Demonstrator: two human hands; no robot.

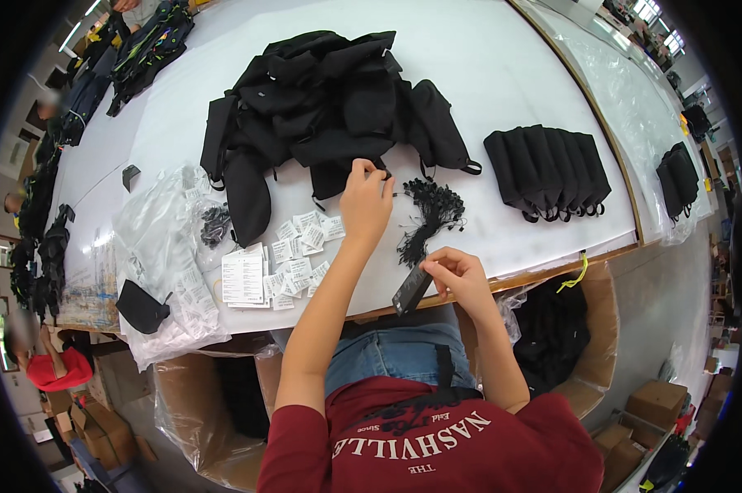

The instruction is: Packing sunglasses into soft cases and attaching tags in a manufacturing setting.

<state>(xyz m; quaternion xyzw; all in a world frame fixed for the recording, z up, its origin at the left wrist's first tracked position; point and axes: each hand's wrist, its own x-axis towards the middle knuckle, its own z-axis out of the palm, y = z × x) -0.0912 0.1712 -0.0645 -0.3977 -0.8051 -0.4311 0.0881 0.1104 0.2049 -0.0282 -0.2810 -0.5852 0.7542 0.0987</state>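
Observation:
A heap of black fabric pouches (pixel 313 107) covers the middle of the white table. My left hand (pixel 367 204) reaches to its front edge, fingers closed on the rim of a black pouch (pixel 331 179). Nearer to me, my right hand (pixel 459 278) pinches the upper end of a black oblong hang tag (pixel 412 291), which looks like one of a stack by the table edge. Just beyond it lies a bundle of black tag strings (pixel 431 215). White printed labels (pixel 301 251) are spread left of my left forearm, beside a stack of white printed cards (pixel 243 278).
A row of black pouches (pixel 546 171) stands at the right. Crumpled clear plastic (pixel 161 238) lies at the left, with a single black pouch (pixel 142 307) on it. Cardboard boxes (pixel 602 329) with black goods sit below the table edge. A person in red (pixel 59 370) is far left.

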